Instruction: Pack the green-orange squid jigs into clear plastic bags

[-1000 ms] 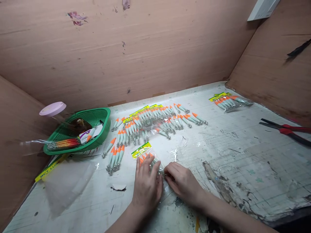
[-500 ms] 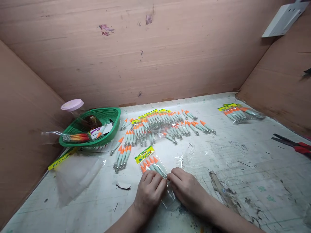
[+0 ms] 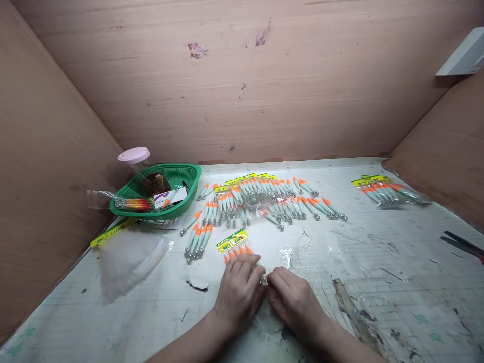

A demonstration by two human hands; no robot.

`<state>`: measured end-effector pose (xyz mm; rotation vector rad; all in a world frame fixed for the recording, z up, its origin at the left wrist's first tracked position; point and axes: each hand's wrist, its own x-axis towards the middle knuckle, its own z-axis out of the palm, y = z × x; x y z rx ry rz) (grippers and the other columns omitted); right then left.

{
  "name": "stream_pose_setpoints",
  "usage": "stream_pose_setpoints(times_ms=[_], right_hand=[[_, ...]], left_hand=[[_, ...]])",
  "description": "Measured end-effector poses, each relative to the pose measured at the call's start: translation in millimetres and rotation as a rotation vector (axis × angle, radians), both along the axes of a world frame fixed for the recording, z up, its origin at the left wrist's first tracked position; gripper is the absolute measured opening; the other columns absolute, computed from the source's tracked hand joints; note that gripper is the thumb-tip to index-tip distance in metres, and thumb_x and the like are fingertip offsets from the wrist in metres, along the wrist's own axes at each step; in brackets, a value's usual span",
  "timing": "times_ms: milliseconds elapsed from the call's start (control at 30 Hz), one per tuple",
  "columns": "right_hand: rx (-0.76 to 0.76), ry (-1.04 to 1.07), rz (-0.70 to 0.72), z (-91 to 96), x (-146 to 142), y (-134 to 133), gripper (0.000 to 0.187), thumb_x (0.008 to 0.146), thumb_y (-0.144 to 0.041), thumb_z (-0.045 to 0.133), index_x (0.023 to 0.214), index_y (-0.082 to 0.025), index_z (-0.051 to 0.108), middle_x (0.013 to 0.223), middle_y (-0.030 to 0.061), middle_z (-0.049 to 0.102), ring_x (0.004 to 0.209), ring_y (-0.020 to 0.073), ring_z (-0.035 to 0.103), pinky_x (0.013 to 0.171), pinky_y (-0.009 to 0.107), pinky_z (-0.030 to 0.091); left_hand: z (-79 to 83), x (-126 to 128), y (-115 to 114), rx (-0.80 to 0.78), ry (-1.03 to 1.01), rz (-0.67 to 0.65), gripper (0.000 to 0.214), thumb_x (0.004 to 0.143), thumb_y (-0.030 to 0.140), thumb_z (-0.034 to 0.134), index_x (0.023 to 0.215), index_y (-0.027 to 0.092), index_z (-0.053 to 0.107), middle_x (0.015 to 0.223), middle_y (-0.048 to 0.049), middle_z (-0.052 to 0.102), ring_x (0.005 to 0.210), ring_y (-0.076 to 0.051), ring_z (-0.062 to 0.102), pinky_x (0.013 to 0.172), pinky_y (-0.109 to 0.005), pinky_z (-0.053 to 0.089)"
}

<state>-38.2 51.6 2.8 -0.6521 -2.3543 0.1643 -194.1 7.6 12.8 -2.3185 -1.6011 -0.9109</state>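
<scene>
A clear packet of orange-tipped, pale squid jigs (image 3: 237, 251) with a yellow label (image 3: 231, 242) lies on the table. My left hand (image 3: 240, 285) is laid over its lower half, fingers curled on the plastic and thumb near the hooks. Beside it, my right hand (image 3: 293, 295) has its fingers pinched together at the packet's lower right edge. Both hands nearly meet there, and the bag's bottom end is hidden under them. Behind them, loose squid jigs (image 3: 197, 243) and more labelled packets (image 3: 260, 186) form rows.
At the left stands a green basket (image 3: 194, 184) with a pink-lidded jar (image 3: 134, 155). In front of it lie empty labelled bags (image 3: 128, 262). Filled packets (image 3: 389, 194) sit at the back right, near black-bladed scissors (image 3: 461, 244). Cardboard walls (image 3: 242, 111) enclose the table.
The view has swung slightly left. My left hand has moved up over the jigs, covering more of the packet. The clear bag end that showed between my hands is now hidden.
</scene>
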Motion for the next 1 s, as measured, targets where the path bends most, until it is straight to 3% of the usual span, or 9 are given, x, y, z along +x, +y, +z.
stream_pose_setpoints(times_ms=[67,167,400,500,667,1000], right_hand=[[-0.042,0.006,0.011,0.1,-0.1,0.2,0.022,0.082,-0.002,0.036,0.072,-0.020,0.045,0.063,0.0001,0.049,0.057,0.0126,0.045,0.052,0.022,0.037],[-0.094,0.010,0.039,-0.6,0.8,1.4,0.022,0.082,-0.002,0.035,0.074,-0.020,0.045,0.064,0.0006,0.051,0.058,0.0128,0.048,0.052,0.022,0.039],[-0.185,-0.004,0.102,-0.7,3.8,4.9,0.020,0.082,-0.003,0.036,0.075,-0.020,0.043,0.065,0.0002,0.050,0.059,0.0125,0.048,0.052,0.021,0.041],[-0.206,-0.030,0.114,0.7,4.2,8.5,0.019,0.082,-0.004,0.038,0.077,-0.020,0.045,0.068,0.0004,0.050,0.060,0.0122,0.048,0.053,0.020,0.042],[-0.181,-0.060,0.128,-1.2,3.9,13.7,0.020,0.084,-0.005,0.039,0.073,-0.020,0.046,0.070,0.0007,0.049,0.061,0.0120,0.048,0.054,0.019,0.041],[-0.089,-0.054,0.108,-10.5,-1.0,12.4,0.021,0.088,-0.006,0.036,0.078,-0.019,0.049,0.069,0.0013,0.049,0.060,0.0126,0.047,0.053,0.020,0.038]], left_hand=[[2.6,-3.7,1.4,-0.106,-0.003,-0.026,0.035,0.076,0.013,0.051,0.110,0.015,0.053,0.119,-0.0130,0.062,0.114,-0.028,0.053,0.096,-0.050,0.042],[1.9,-8.1,3.2,-0.237,-0.024,-0.066,0.050,0.075,0.013,0.051,0.125,0.014,0.043,0.120,-0.0124,0.063,0.119,-0.028,0.052,0.102,-0.055,0.036],[-3.7,-8.6,3.6,-0.289,-0.087,-0.091,0.053,0.075,0.014,0.049,0.128,0.014,0.042,0.117,-0.0130,0.064,0.122,-0.029,0.050,0.105,-0.058,0.033],[-3.9,-9.6,2.6,-0.295,-0.100,-0.096,0.049,0.074,0.014,0.050,0.123,0.013,0.045,0.120,-0.0154,0.062,0.121,-0.028,0.051,0.103,-0.053,0.039],[-3.8,-10.8,-2.2,-0.207,-0.106,0.036,0.023,0.073,0.020,0.057,0.096,0.016,0.054,0.119,-0.0193,0.060,0.120,-0.032,0.050,0.096,-0.053,0.046],[-6.7,-13.8,-5.7,-0.249,-0.121,0.025,0.022,0.071,0.015,0.054,0.094,0.017,0.054,0.108,-0.0156,0.062,0.111,-0.029,0.057,0.087,-0.043,0.054]])
